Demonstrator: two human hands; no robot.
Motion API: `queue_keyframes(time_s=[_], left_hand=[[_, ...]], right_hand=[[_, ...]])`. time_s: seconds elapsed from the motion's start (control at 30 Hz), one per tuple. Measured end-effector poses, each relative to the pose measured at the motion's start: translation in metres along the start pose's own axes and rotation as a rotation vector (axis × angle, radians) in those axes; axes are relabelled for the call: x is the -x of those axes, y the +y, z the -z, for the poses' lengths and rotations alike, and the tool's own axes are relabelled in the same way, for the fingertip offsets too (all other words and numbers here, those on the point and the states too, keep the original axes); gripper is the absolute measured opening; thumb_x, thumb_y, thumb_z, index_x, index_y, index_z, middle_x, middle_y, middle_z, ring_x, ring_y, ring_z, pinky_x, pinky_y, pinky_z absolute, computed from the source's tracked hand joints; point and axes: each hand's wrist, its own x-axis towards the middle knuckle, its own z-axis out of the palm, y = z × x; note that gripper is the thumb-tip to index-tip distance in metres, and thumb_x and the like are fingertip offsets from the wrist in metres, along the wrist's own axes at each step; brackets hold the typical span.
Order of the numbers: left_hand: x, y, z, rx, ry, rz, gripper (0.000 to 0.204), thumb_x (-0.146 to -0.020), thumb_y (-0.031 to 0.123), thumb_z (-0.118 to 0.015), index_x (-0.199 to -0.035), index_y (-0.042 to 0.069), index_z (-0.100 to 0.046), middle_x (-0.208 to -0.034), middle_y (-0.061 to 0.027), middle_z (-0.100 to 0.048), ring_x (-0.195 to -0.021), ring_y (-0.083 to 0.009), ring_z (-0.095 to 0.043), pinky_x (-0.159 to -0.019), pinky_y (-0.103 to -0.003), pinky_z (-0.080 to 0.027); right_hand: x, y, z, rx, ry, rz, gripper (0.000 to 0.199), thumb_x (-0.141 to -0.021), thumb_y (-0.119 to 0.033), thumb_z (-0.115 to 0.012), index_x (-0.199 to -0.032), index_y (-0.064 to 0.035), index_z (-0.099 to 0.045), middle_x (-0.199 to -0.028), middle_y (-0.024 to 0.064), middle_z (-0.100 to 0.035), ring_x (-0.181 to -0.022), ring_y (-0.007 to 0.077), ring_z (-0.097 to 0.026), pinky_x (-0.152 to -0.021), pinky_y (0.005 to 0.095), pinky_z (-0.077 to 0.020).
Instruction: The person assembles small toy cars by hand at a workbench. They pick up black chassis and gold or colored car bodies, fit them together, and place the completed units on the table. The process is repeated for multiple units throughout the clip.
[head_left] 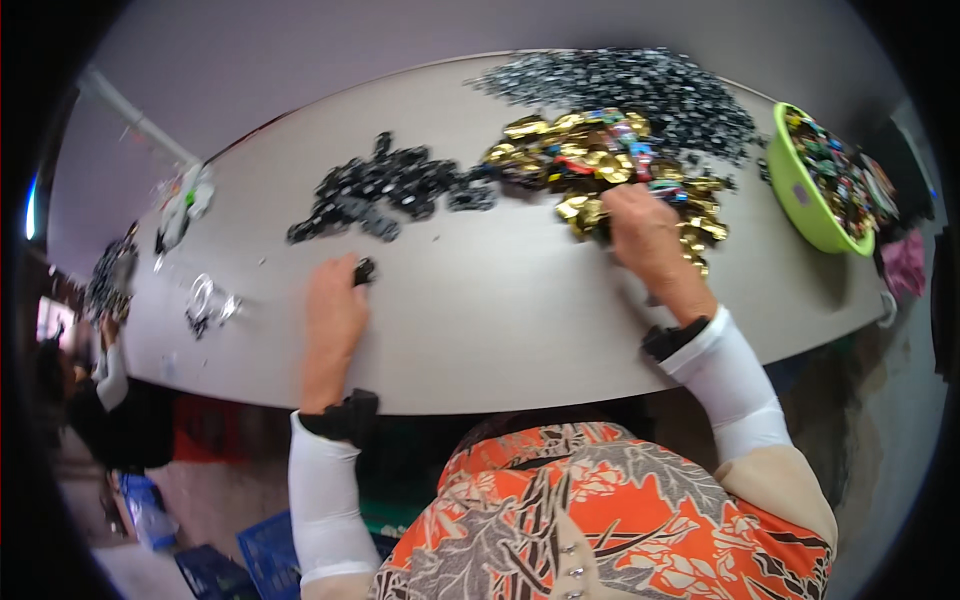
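My left hand (335,305) is closed above the near left part of the table, with a small black plastic piece (364,270) between thumb and fingers. Beyond it lies a heap of shiny black pieces (385,185). My right hand (645,235) reaches into the near side of a pile of gold-coloured pieces (575,150), which has some red, blue and green ones mixed in. Its fingers are curled together, and whatever they pinch is hidden.
Small dark and silver pieces (630,85) spread along the table's (480,330) far edge. A green basin (800,190) of mixed pieces stands at the right. At the left lie a clear plastic item (205,300) and a white-and-green packet (185,210). Another person (110,400) works at the far left.
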Motion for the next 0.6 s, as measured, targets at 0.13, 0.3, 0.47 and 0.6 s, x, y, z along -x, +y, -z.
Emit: queue_keyframes(time_s=[0.13, 0.3, 0.47, 0.6], left_hand=[[0.016, 0.012, -0.003, 0.804, -0.067, 0.302, 0.033, -0.080, 0.004, -0.062, -0.113, 0.002, -0.057, -0.092, -0.0096, -0.063, -0.078, -0.0197, -0.062, -0.070, -0.031, -0.051], [0.039, 0.064, 0.011, 1.785, -0.401, 0.600, 0.036, -0.085, 0.006, -0.057, -0.119, -0.005, -0.049, -0.100, -0.0132, -0.062, -0.088, -0.0274, -0.065, -0.070, -0.039, -0.059], [0.054, 0.083, 0.007, 1.830, -0.507, 0.673, 0.038, -0.084, 0.005, -0.057, -0.120, -0.004, -0.048, -0.101, -0.0138, -0.061, -0.090, -0.0302, -0.065, -0.070, -0.038, -0.059], [0.060, 0.092, 0.004, 1.697, -0.464, 0.704, 0.039, -0.080, 0.003, -0.060, -0.117, -0.003, -0.049, -0.095, -0.0112, -0.061, -0.082, -0.0235, -0.065, -0.066, -0.035, -0.059]], right_hand=[[-0.007, -0.017, 0.016, -0.568, 0.090, -0.205, 0.011, -0.072, 0.004, -0.059, -0.077, -0.0044, -0.054, -0.069, 0.0074, -0.056, -0.063, 0.0188, -0.058, -0.053, 0.0294, -0.0435], [0.022, -0.050, 0.013, -1.600, -0.569, -0.659, 0.013, -0.070, 0.000, -0.064, -0.079, -0.0049, -0.057, -0.069, 0.0012, -0.060, -0.054, 0.0063, -0.054, -0.041, 0.0194, -0.0370], [0.035, -0.055, -0.012, -1.098, -0.621, -0.544, 0.009, -0.070, -0.002, -0.064, -0.078, -0.0014, -0.059, -0.070, 0.0064, -0.062, -0.057, 0.0148, -0.058, -0.048, 0.0278, -0.0410], [0.036, -0.061, -0.001, -0.626, -0.166, -0.256, 0.011, -0.069, -0.002, -0.062, -0.080, -0.0006, -0.060, -0.075, 0.0147, -0.059, -0.065, 0.0296, -0.059, -0.057, 0.0363, -0.0448]])
